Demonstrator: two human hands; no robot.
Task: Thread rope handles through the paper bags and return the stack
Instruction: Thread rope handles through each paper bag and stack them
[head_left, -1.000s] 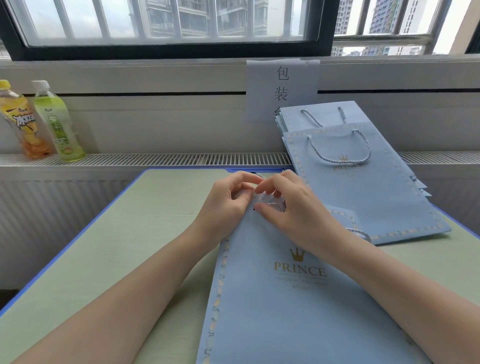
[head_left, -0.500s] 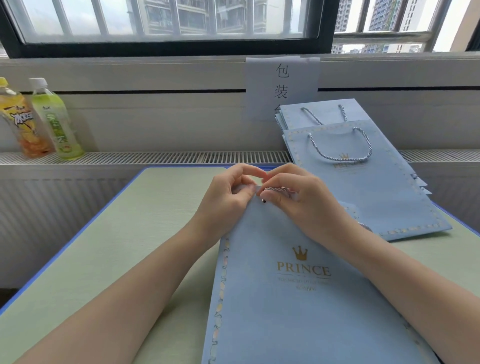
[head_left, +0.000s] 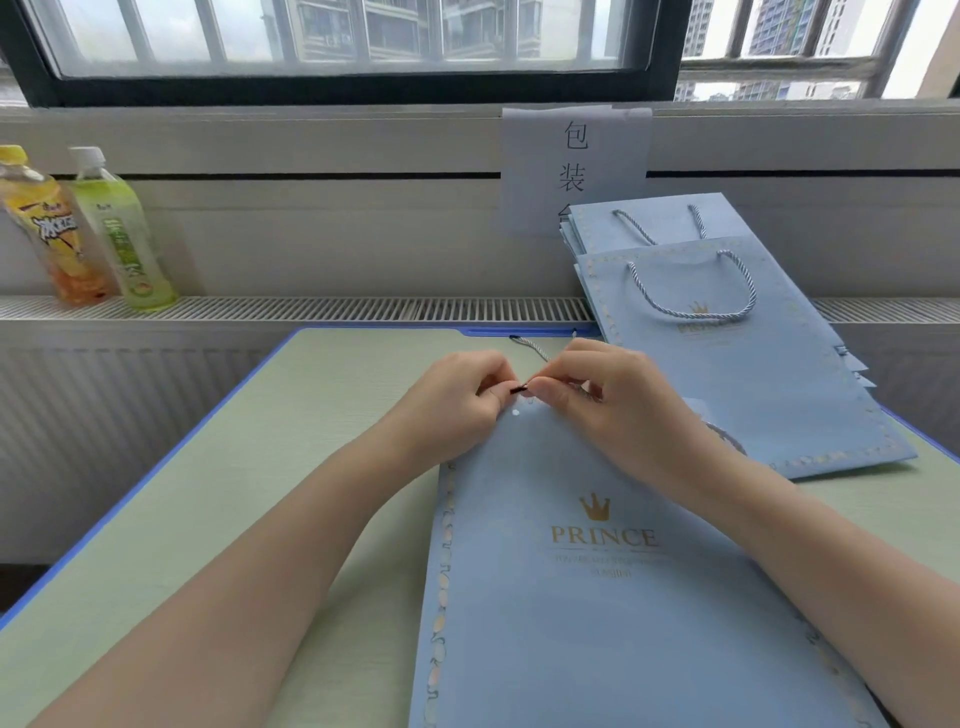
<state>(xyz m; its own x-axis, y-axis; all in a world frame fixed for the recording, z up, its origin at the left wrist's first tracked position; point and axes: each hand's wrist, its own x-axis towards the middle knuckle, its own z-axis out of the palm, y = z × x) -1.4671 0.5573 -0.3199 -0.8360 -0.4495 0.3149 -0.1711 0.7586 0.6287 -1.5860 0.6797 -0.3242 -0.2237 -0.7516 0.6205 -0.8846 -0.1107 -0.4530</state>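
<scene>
From the head camera, your right hand (head_left: 608, 400) pinches the black tip of the rope handle (head_left: 521, 387) just above the punched hole (head_left: 516, 412) at the top edge of the PRINCE paper bag (head_left: 597, 571), which lies flat near the desk's (head_left: 208, 493) front right. Your left hand (head_left: 457, 410) pinches that top edge beside the hole. The stiff tip could miss or tear the thin smooth paper if you push at an angle. The twisted cord looks limp and may slip back. The finished bag stack (head_left: 727, 353) leans at the far right edge.
</scene>
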